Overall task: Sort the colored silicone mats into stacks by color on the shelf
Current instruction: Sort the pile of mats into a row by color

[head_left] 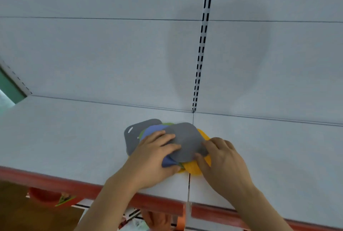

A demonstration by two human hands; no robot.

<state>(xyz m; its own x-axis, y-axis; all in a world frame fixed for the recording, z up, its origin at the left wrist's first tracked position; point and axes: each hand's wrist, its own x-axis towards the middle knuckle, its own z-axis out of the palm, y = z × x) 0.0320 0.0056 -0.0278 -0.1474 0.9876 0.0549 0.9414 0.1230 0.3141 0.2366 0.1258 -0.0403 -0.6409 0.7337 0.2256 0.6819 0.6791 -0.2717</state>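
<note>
Two hands work one mixed pile of silicone mats near the front edge of a white shelf (74,138), astride its centre seam. The left hand (154,158) grips a blue mat (152,130) and the top grey mat (187,141); the right hand (222,156) pinches that grey mat's other side. Another grey mat (133,134), a green mat (168,124) and a yellow mat (194,167) lie beneath. A red trim (55,180) lines the front edge; a slotted upright (201,45) rises behind.

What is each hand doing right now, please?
Left hand: fingers grip the mixed mat pile.
Right hand: fingers pinch the top grey mat.
</note>
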